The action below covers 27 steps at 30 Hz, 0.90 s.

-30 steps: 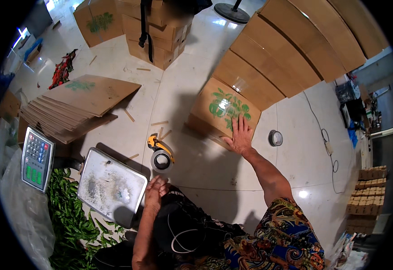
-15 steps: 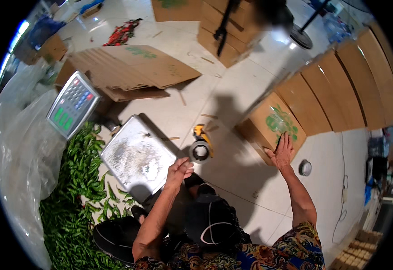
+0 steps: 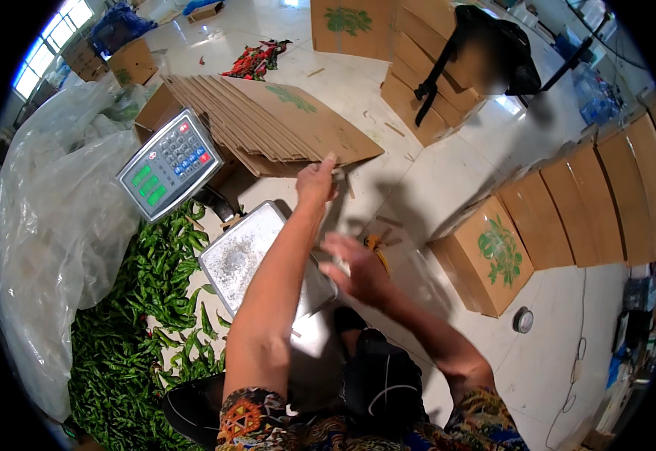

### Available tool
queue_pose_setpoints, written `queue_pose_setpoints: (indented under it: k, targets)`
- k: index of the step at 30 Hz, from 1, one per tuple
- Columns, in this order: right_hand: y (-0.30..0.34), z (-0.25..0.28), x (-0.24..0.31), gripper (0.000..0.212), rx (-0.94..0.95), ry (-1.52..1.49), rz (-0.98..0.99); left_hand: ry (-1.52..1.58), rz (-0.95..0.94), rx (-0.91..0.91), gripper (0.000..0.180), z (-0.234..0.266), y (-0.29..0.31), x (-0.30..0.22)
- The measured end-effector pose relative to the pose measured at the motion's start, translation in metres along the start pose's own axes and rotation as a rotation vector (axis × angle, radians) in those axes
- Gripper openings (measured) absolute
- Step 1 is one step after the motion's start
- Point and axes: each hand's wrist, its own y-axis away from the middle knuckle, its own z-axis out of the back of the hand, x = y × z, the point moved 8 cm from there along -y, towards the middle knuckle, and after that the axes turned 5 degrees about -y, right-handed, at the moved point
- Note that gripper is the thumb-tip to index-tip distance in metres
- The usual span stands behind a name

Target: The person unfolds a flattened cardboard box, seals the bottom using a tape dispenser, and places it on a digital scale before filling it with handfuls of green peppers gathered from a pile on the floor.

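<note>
While the right hand (image 3: 356,269) is held near the scale (image 3: 226,259), its fingers are loosely spread; it is blurred, and nothing can be seen in it. Green peppers (image 3: 136,361) are heaped on the floor by the scale. Past it, the front edge of the stack of flat cardboard (image 3: 268,113) seems to be touched by the left hand (image 3: 317,183); whether a sheet is pinched cannot be told. To the right, one box (image 3: 493,259) is shut, and a row of boxes (image 3: 565,210) is lined up against it, so these look done. The cardboard is not yet folded and the peppers are left loose, so much seems left. Farther off, red peppers (image 3: 256,60) are piled.
</note>
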Motion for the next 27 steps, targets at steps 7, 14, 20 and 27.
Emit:
queue_pose_setpoints:
  k: [7,14,20,27]
  targets:
    - [0.119,-0.033,-0.102,0.031,0.118,-0.072,-0.461,0.171,0.004,-0.144,0.016,-0.021,-0.001,0.0]
    - [0.145,-0.018,-0.136,0.028,0.064,-0.125,-0.58,-0.204,-0.324,-0.244,0.023,0.021,0.081,-0.046]
    - [0.08,0.033,-0.073,0.034,-0.088,-0.108,-0.442,-0.291,-0.686,-0.412,0.023,0.105,0.16,-0.138]
    - [0.005,0.121,0.116,0.092,-0.348,0.556,0.241,-0.601,-0.894,-0.309,0.023,0.193,0.312,-0.204]
